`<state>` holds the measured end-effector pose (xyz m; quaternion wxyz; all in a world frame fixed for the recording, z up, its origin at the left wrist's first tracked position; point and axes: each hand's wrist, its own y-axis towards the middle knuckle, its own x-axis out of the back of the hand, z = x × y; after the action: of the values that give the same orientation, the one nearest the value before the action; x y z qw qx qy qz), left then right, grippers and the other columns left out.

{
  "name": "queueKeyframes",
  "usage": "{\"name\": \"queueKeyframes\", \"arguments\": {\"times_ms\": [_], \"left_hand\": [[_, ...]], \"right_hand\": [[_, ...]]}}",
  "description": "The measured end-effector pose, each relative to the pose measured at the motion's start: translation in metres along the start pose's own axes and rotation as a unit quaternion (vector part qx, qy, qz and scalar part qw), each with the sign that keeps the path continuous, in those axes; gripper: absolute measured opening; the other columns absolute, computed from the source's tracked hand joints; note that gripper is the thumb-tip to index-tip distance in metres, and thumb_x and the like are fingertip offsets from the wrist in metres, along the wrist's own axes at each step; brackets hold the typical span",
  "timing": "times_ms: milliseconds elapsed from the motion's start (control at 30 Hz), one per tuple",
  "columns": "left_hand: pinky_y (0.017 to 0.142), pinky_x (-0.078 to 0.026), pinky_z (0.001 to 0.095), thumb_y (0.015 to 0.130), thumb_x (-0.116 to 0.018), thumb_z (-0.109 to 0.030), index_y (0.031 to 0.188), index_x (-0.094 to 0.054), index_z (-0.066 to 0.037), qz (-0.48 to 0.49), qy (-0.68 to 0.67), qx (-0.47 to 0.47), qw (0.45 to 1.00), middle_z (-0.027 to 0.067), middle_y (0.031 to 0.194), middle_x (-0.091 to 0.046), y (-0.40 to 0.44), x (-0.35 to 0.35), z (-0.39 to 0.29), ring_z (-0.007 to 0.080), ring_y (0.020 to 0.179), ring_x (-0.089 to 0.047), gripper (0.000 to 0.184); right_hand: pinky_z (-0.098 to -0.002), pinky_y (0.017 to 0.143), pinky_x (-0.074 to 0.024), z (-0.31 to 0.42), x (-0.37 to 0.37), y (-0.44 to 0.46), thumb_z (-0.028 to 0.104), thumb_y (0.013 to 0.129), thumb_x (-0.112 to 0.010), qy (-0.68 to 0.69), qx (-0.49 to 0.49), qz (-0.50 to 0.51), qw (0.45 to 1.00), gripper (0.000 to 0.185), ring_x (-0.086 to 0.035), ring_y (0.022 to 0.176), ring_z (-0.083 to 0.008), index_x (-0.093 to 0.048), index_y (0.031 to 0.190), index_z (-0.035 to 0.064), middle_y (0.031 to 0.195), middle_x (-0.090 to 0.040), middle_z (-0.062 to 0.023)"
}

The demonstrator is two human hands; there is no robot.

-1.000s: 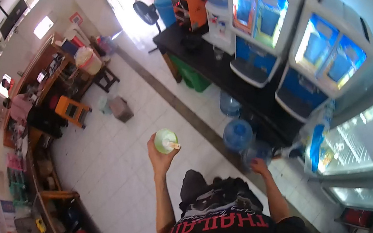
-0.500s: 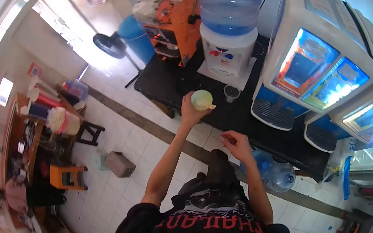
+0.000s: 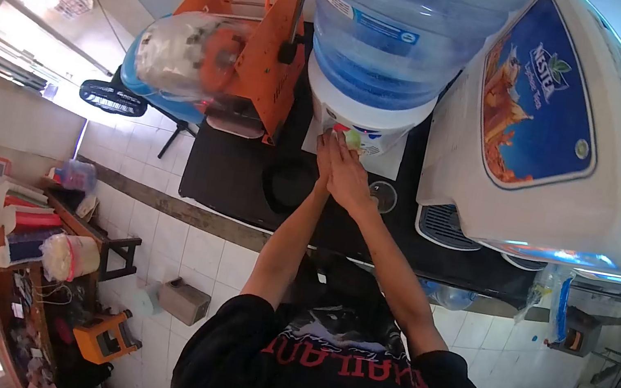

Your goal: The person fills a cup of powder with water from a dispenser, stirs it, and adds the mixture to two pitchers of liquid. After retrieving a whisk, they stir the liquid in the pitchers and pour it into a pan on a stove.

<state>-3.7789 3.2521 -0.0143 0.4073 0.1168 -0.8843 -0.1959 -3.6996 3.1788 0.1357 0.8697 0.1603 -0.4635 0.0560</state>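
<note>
At far left, a tub (image 3: 69, 257) with a pink rim was noted by the wall-side furniture, and a black fan (image 3: 113, 99) stood beyond it. An orange stool (image 3: 104, 339) and a box (image 3: 185, 302) were found on the tiled floor. On the black table (image 3: 232, 193), an orange machine (image 3: 267, 62) held a roll wrapped in clear film. A round black item (image 3: 287, 186) lay in front of it, nearer the person.

The left hand (image 3: 325, 157) was at the front of the white dispenser (image 3: 325, 101), fingers pointing towards it; its grip was hidden. The green cup (image 3: 353, 138) showed only in part, just beyond the fingers and before the dispenser. A large blue bottle (image 3: 405, 36) sat upright on the dispenser. The right hand (image 3: 349, 176) was close against the left, back uppermost, fingers reaching forward; whether it gripped the cup could not be determined.

A clear cup (image 3: 382, 197) stood on the table just beside the right hand. At right, a drinks machine (image 3: 545, 136) bore a NESTEA label, with a dark drip tray (image 3: 446, 225) at its base
</note>
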Motion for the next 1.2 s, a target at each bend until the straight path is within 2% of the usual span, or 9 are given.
{"name": "queueKeyframes", "arguments": {"times_ms": [33, 167, 367, 533, 733, 867, 967, 1133, 1200], "left_hand": [[0.090, -0.046, 0.0484, 0.082, -0.062, -0.021, 0.130, -0.044, 0.003, 0.014, 0.039, -0.042, 0.998, 0.0275, 0.116, -0.052, 0.004, 0.007, -0.002, 0.0437, 0.108, -0.051, 0.056], [0.090, -0.046, 0.0483, 0.083, -0.061, -0.021, 0.131, -0.044, 0.002, 0.002, -0.058, -0.002, 0.998, 0.0267, 0.117, -0.050, 0.002, -0.024, 0.029, 0.0442, 0.107, -0.051, 0.056], [0.092, -0.046, 0.0477, 0.086, -0.059, -0.024, 0.134, -0.043, 0.001, -0.005, -0.143, 0.082, 0.986, 0.0255, 0.119, -0.048, 0.003, -0.015, 0.023, 0.0444, 0.108, -0.051, 0.056], [0.092, -0.045, 0.0474, 0.087, -0.060, -0.027, 0.134, -0.043, 0.001, -0.024, -0.146, 0.054, 0.987, 0.0263, 0.119, -0.048, 0.002, -0.018, 0.025, 0.0443, 0.108, -0.052, 0.057], [0.090, -0.046, 0.0484, 0.088, -0.059, -0.026, 0.134, -0.043, 0.001, 0.009, -0.201, 0.126, 0.971, 0.0258, 0.118, -0.048, 0.005, -0.013, 0.019, 0.0448, 0.108, -0.052, 0.056], [0.088, -0.046, 0.0484, 0.089, -0.058, -0.027, 0.134, -0.044, 0.001, -0.022, -0.193, 0.073, 0.978, 0.0261, 0.117, -0.049, 0.003, -0.018, 0.023, 0.0456, 0.106, -0.052, 0.055], [0.088, -0.046, 0.0480, 0.089, -0.058, -0.027, 0.134, -0.044, 0.001, -0.023, -0.206, 0.075, 0.975, 0.0255, 0.117, -0.049, 0.000, -0.019, 0.022, 0.0453, 0.106, -0.053, 0.055], [0.090, -0.046, 0.0483, 0.087, -0.062, -0.026, 0.133, -0.044, 0.002, -0.025, -0.181, 0.068, 0.981, 0.0250, 0.117, -0.050, 0.001, -0.017, 0.022, 0.0450, 0.106, -0.052, 0.057], [0.091, -0.046, 0.0513, 0.078, -0.074, -0.033, 0.134, -0.042, 0.004, -0.010, -0.198, 0.092, 0.976, 0.0246, 0.120, -0.051, 0.001, -0.013, 0.019, 0.0451, 0.110, -0.050, 0.074]], "right_hand": [[-0.0500, 0.092, -0.0497, -0.004, -0.009, 0.010, 0.007, 0.076, -0.066, -0.031, 0.004, 0.013, 0.999, 0.067, -0.054, 0.115, -0.0423, -0.046, 0.140, 0.0022, 0.155, -0.032, -0.0162], [-0.0460, 0.084, -0.0532, -0.008, -0.019, 0.015, 0.008, 0.075, -0.064, -0.136, -0.014, 0.086, 0.987, 0.073, -0.053, 0.118, -0.0368, -0.040, 0.145, 0.0045, 0.157, -0.030, -0.0097], [-0.0451, 0.074, -0.0548, -0.020, -0.040, 0.005, 0.011, 0.080, -0.059, -0.244, 0.026, 0.049, 0.968, 0.066, -0.055, 0.117, -0.0324, -0.043, 0.144, 0.0051, 0.158, -0.030, -0.0055], [-0.0435, 0.073, -0.0552, -0.020, -0.041, 0.004, 0.011, 0.081, -0.058, -0.249, 0.015, 0.064, 0.966, 0.064, -0.056, 0.116, -0.0324, -0.045, 0.143, 0.0045, 0.158, -0.030, -0.0050], [-0.0420, 0.074, -0.0554, -0.022, -0.042, 0.004, 0.010, 0.080, -0.058, -0.233, 0.007, 0.063, 0.970, 0.064, -0.056, 0.116, -0.0312, -0.045, 0.143, 0.0042, 0.158, -0.031, -0.0049], [-0.0408, 0.075, -0.0555, -0.023, -0.043, 0.003, 0.011, 0.080, -0.058, -0.235, 0.006, 0.054, 0.971, 0.064, -0.055, 0.118, -0.0300, -0.046, 0.143, 0.0044, 0.158, -0.030, -0.0048], [-0.0487, 0.083, -0.0549, -0.025, -0.043, 0.004, 0.015, 0.085, -0.058, -0.208, -0.004, 0.095, 0.974, 0.066, -0.049, 0.126, -0.0402, -0.039, 0.148, 0.0062, 0.161, -0.024, -0.0054], [-0.0514, 0.084, -0.0554, -0.022, -0.037, 0.006, 0.013, 0.082, -0.061, -0.157, -0.011, 0.103, 0.982, 0.071, -0.050, 0.124, -0.0430, -0.038, 0.148, 0.0050, 0.160, -0.025, -0.0071], [-0.0491, 0.082, -0.0556, -0.019, -0.031, 0.003, 0.012, 0.080, -0.063, -0.120, 0.009, 0.054, 0.991, 0.068, -0.054, 0.117, -0.0416, -0.041, 0.145, 0.0036, 0.157, -0.030, -0.0099]]}}
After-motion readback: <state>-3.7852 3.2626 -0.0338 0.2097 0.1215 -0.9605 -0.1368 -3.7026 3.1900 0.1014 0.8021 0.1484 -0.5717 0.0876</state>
